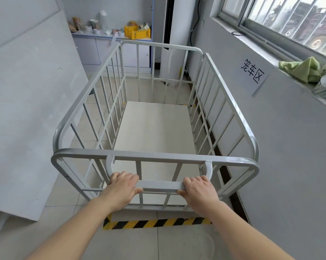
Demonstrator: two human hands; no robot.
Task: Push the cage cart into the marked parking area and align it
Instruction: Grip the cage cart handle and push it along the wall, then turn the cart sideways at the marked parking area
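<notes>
Our left hand (123, 186) and right hand (198, 188) grip the cage cart (154, 126) handle (161, 185); pushing unevenly, we risk scraping the right wall (271, 137)

Pale grey bars and rails on the cart (155, 156), off-white deck inside. Yellow-and-black diagonal stripes on the floor tape (156, 223). Yellow crate (136, 32) at the back. Black characters on a white sign (253, 73). Light green cloth (301, 69) on the sill.

Glossy grey painted metal cage cart (224, 102), seemingly matt board floor (154, 128)
</notes>
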